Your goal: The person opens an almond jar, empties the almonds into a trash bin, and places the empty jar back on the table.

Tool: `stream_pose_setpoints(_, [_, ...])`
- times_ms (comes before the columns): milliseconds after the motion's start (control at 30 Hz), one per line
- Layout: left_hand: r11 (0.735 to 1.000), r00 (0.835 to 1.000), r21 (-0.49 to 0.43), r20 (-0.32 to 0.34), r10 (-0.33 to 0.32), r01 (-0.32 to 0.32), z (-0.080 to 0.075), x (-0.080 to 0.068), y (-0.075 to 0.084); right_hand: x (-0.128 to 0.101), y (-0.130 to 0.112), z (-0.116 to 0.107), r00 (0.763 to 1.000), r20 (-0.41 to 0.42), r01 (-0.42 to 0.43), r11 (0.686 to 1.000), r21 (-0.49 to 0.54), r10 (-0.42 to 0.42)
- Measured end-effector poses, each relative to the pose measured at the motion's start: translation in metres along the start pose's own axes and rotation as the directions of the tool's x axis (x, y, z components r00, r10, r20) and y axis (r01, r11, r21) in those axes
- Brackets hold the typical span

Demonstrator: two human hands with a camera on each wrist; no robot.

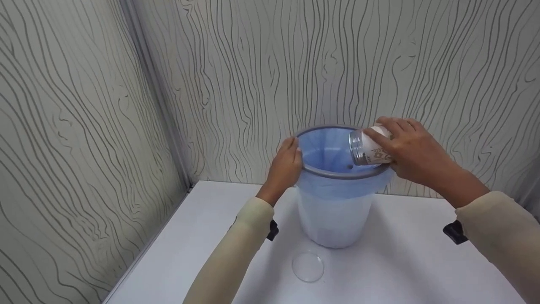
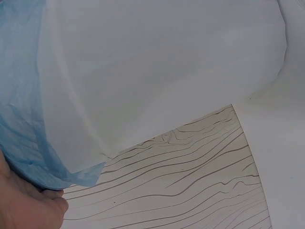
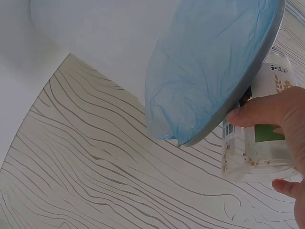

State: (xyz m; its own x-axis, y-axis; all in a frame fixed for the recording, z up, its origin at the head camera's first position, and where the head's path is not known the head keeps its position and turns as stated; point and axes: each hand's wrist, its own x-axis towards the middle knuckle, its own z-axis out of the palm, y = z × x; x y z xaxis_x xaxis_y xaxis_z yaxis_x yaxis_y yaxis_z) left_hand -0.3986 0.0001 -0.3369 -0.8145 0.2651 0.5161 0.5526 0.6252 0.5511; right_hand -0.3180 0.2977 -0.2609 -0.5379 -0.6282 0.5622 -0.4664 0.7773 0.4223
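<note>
My right hand (image 1: pixel 415 150) grips a clear jar (image 1: pixel 369 145) with a printed label, tipped so its mouth points left over the opening of a white trash can (image 1: pixel 335 219). A small dark bit (image 1: pixel 349 166) shows just below the jar's mouth. In the right wrist view, brownish bits cling inside the jar (image 3: pixel 259 148) near its base. A blue bag (image 1: pixel 337 185) lines the can and folds over its outside under a grey rim ring (image 1: pixel 337 174). My left hand (image 1: pixel 287 164) holds the can's rim at the left side, fingers over the edge.
A round clear lid (image 1: pixel 308 267) lies flat on the white table (image 1: pixel 211 236) in front of the can. Behind the table rises a wall (image 1: pixel 253 84) with wood-grain lines, and a second such panel (image 1: pixel 76 126) stands at the left.
</note>
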Motion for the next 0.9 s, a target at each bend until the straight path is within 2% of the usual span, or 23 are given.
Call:
stream_pose_setpoints(133, [1.0,1.0,0.003,0.002,0.005,-0.005,-0.001,0.0,0.0,0.001,0.003,-0.002,1.0,0.002,0.005,1.0,0.01,-0.005])
stream_pose_setpoints(400, [1.0,1.0,0.005,0.017,-0.004,0.004,-0.001,0.0,-0.001,0.005,0.004,-0.003,0.998,0.057,0.005,0.999,-0.046,-0.002])
stream_pose_setpoints(633, [1.0,1.0,0.002,0.02,-0.011,0.011,0.001,0.003,0.001,0.006,0.007,0.001,0.999,0.04,0.003,0.999,-0.036,-0.002])
stream_pose_setpoints(900, [1.0,1.0,-0.004,0.007,-0.001,0.001,0.003,-0.001,0.0,0.009,0.006,0.007,0.999,0.053,0.008,0.997,-0.078,-0.004])
